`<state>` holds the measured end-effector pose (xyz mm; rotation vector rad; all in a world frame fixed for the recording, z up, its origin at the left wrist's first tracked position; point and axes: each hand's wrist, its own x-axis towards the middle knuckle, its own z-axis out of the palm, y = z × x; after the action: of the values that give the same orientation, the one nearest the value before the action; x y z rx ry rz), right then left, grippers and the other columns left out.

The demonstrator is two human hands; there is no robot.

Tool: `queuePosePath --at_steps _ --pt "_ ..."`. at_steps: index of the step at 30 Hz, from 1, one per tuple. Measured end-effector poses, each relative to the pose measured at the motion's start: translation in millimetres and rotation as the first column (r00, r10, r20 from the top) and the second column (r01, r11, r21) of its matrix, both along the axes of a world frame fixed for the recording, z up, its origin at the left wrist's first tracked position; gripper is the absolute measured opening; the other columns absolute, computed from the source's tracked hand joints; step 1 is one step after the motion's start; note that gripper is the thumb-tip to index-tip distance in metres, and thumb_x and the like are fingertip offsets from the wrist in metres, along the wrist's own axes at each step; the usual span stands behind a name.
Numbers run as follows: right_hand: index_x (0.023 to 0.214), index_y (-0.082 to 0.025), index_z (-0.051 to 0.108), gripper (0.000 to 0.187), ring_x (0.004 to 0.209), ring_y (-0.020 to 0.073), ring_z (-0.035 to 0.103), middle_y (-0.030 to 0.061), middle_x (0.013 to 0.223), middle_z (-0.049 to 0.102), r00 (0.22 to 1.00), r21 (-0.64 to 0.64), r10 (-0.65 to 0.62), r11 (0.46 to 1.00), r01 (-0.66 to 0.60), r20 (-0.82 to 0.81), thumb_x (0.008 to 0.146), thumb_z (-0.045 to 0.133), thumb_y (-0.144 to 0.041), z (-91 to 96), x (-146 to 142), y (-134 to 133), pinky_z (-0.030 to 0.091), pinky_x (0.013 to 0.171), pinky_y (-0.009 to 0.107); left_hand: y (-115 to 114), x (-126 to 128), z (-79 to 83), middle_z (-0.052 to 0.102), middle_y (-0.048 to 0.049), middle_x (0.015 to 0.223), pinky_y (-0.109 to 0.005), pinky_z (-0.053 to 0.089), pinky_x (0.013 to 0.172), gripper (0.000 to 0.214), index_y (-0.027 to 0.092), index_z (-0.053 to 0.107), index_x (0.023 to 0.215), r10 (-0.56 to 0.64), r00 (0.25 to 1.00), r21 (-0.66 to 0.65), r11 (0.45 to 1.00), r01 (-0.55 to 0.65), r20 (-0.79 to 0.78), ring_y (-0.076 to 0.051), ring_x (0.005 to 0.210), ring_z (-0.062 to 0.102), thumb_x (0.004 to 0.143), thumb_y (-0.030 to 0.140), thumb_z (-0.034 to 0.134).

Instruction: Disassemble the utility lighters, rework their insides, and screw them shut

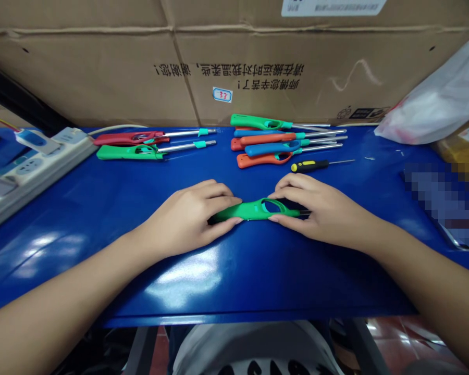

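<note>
A green long-necked lighter [250,210] lies lengthwise between my hands, just above or on the blue table. My left hand [195,213] grips the handle end, thumb below and fingers above. Around the trigger-loop end, my right hand [312,208] closes with thumb and fingertips, hiding most of the metal neck. Beyond my hands is a pile of green, orange and blue lighters [273,151], their metal necks pointing right. A yellow-and-black screwdriver [310,166] rests in front of that pile.
To the left lie a red lighter [131,138] and another green lighter [128,152], their casings partly open. A white power strip [42,166] runs along the left side. A large cardboard box [121,78] walls off the back; a white plastic bag [433,99] sits at right.
</note>
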<state>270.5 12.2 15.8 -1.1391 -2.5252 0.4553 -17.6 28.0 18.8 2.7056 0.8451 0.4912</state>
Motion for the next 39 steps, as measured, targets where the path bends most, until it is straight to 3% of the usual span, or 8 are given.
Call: queuePosePath --at_steps 6,15,23,31,39 --pt "0.116 -0.022 0.069 0.025 0.099 0.0246 0.064 0.0092 0.113 0.066 1.000 0.025 0.007 1.000 -0.007 -0.001 0.097 0.064 -0.038 -0.3 -1 -1 0.053 0.085 0.041 -1 1 3.5 0.074 -0.0080 0.108 -0.032 0.058 0.090 0.025 0.018 0.075 0.118 0.034 0.995 -0.095 0.995 -0.025 0.097 -0.020 0.097 0.070 0.098 0.031 0.066" --pt "0.115 -0.022 0.069 0.024 0.097 0.0225 0.064 0.0085 0.113 0.066 1.000 -0.030 0.007 1.000 -0.007 -0.022 0.097 0.065 -0.037 0.0 0 -2 0.053 0.083 0.038 -1 0 2.1 0.074 -0.0086 0.108 -0.035 0.059 0.088 0.027 0.017 0.076 0.116 0.020 0.997 -0.091 0.996 -0.013 0.068 -0.021 0.097 0.070 0.097 0.033 0.069" --pt "0.110 -0.022 0.072 0.022 0.091 0.0210 0.066 0.0075 0.108 0.068 0.996 -0.090 -0.074 0.994 0.069 -0.057 0.094 0.070 -0.036 -2.2 -5 -6 0.053 0.072 0.033 -4 1 -0.3 0.074 -0.0091 0.107 -0.034 0.061 0.086 0.027 0.017 0.077 0.114 0.058 0.996 -0.110 0.993 -0.050 0.072 -0.021 0.095 0.072 0.095 0.035 0.071" --pt "0.121 -0.019 0.070 0.029 0.094 0.0238 0.067 0.0097 0.112 0.069 0.991 0.122 0.029 0.992 -0.045 0.130 0.097 0.062 -0.034 -2.0 0 -4 0.054 0.077 0.037 -11 4 -3.6 0.074 -0.0117 0.105 -0.038 0.061 0.079 0.032 0.010 0.071 0.123 0.022 0.996 0.206 0.978 -0.003 -0.087 -0.026 0.094 0.071 0.097 0.028 0.064" --pt "0.116 -0.020 0.072 0.023 0.096 0.0209 0.067 0.0071 0.108 0.072 0.994 0.247 0.094 0.963 -0.105 0.059 0.103 0.057 -0.032 -1.3 -1 -6 0.052 0.081 0.034 -11 5 0.1 0.073 -0.0118 0.104 -0.033 0.058 0.087 0.031 0.011 0.070 0.121 -0.072 0.997 0.113 0.991 0.072 -0.004 -0.022 0.095 0.070 0.107 0.031 0.051"
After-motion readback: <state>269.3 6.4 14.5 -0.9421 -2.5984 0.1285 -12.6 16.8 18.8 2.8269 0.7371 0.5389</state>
